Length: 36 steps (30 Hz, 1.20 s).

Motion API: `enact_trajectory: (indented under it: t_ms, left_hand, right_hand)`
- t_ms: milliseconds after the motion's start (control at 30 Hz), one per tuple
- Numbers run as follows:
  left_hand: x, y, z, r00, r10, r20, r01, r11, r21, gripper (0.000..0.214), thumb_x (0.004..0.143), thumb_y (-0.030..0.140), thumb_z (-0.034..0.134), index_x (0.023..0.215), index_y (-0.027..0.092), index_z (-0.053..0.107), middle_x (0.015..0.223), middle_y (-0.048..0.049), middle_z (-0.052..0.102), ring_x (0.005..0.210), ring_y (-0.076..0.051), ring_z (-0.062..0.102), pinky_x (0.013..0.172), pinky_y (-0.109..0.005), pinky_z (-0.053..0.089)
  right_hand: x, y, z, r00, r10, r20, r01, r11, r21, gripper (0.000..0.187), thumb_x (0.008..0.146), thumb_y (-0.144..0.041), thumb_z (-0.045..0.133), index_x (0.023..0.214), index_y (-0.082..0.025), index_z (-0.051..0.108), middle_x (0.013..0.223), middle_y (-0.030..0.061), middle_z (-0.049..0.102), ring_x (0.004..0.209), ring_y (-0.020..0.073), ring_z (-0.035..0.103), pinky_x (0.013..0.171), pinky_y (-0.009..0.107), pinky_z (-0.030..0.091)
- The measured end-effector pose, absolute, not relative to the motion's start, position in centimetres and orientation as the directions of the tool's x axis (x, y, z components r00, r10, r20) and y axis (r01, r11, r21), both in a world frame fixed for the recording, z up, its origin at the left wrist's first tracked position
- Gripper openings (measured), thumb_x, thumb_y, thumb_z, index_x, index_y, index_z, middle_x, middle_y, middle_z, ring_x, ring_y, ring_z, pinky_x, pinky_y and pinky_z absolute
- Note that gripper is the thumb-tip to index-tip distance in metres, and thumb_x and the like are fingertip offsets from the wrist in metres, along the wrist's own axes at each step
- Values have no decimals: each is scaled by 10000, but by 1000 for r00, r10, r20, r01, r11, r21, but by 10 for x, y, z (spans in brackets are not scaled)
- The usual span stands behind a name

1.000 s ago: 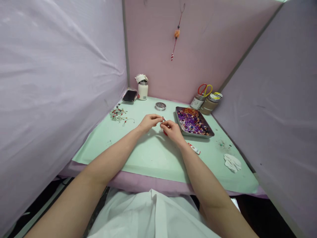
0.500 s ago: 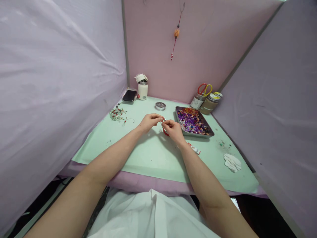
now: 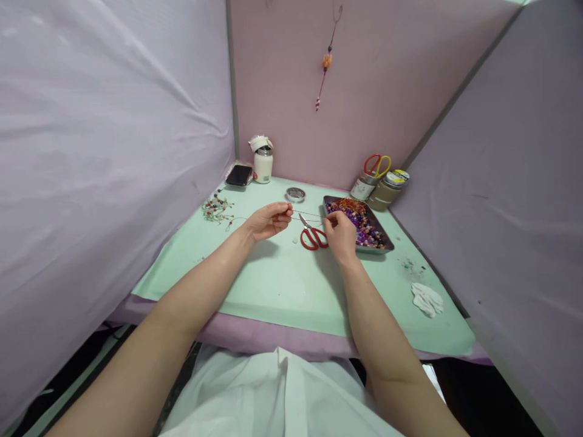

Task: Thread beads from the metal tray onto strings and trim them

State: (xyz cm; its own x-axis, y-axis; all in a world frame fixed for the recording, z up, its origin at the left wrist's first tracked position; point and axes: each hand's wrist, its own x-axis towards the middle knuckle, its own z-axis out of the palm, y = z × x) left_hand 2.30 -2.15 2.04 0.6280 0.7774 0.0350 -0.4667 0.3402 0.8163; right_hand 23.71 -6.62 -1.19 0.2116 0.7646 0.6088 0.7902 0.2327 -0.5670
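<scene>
A thin red cord (image 3: 308, 212) is stretched between my two hands, a little above the table. My left hand (image 3: 272, 220) pinches one end between thumb and finger, its other fingers curled. On the other side, my right hand (image 3: 340, 233) is closed on the cord, in front of the bead tray's left edge. Under the cord lie red-handled scissors (image 3: 314, 238), blades pointing away and slightly left. A small pale piece (image 3: 295, 240) rests left of the scissors, too small to make out.
A metal tray (image 3: 380, 250) of mostly purple beads stands right. Beaded strands (image 3: 215, 209) lie left. At the back are a phone (image 3: 239, 175), a white bottle (image 3: 263, 165), a small round dish (image 3: 295, 194) and jars (image 3: 385, 191). White gloves (image 3: 427, 299) lie front right.
My hands have drawn apart, the right one moving right and the left slightly left, pulling the cord out between them. The scissors on the table have come into view.
</scene>
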Motion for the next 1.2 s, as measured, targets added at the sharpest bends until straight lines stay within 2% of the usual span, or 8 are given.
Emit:
enact_trajectory:
  t_ms: [233,333,433,567,700,833,967,1200]
  left_hand:
    - [22,-23,19,658,753,-19,-413,381,827,164,585,213,749,679,150,631,640,-18,527,508,-40,342,383,-158,225]
    - [27,-20,15,677,735,-45,-376,398,837,154,606,195,735,704,137,631,659,-14,545,478,-18,309,384,-154,214]
    - [32,-17,8,639,761,-113,-324,400,857,160,618,186,734,722,121,631,660,-14,557,448,0,274,379,-153,188]
    - [37,-15,0,600,789,-130,-308,378,873,156,641,193,725,735,110,632,674,-20,560,444,2,266,376,-151,171]
    - [40,-18,-2,597,795,-110,-314,357,880,129,649,190,705,686,106,615,572,32,469,435,-4,266,378,-154,175]
    - [41,-20,-3,593,797,-115,-292,345,892,106,646,189,686,682,112,624,549,45,450,444,-14,290,387,-168,188]
    - [44,-22,-4,591,798,-117,-290,346,892,106,630,174,690,625,118,601,520,49,422,444,-22,297,390,-172,199]
    - [43,-12,-13,530,835,-150,-328,365,872,173,610,221,730,669,119,604,563,21,512,469,-43,396,405,-184,257]
  right_hand:
    - [247,-65,-10,272,755,597,929,-44,-367,142,763,-177,464,823,-187,592,831,104,629,821,252,504,716,356,334]
    - [244,-67,-11,231,805,547,948,-61,-311,214,733,-135,466,891,-184,602,948,124,619,896,269,490,742,375,324]
    - [235,-69,-10,145,800,582,951,51,-306,266,723,-110,465,941,-188,596,1002,112,595,963,269,477,790,392,321]
    - [217,-75,-8,-58,707,705,886,362,-290,238,790,-128,455,970,-199,594,1025,93,565,1006,242,475,866,392,340]
    - [195,-79,-13,-283,604,745,755,620,-216,293,821,-111,443,1038,-223,605,1048,82,521,956,203,486,839,348,406]
    - [183,-79,-19,-332,610,720,765,620,-173,252,850,-139,452,982,-243,641,1019,73,512,906,190,478,764,318,432]
    - [181,-78,-21,-316,626,713,766,612,-197,152,851,-202,513,879,-229,660,977,75,538,920,206,482,767,331,434]
    - [168,-87,-21,-452,497,741,595,786,-165,136,868,-196,498,851,-207,633,936,72,583,888,183,516,778,336,448]
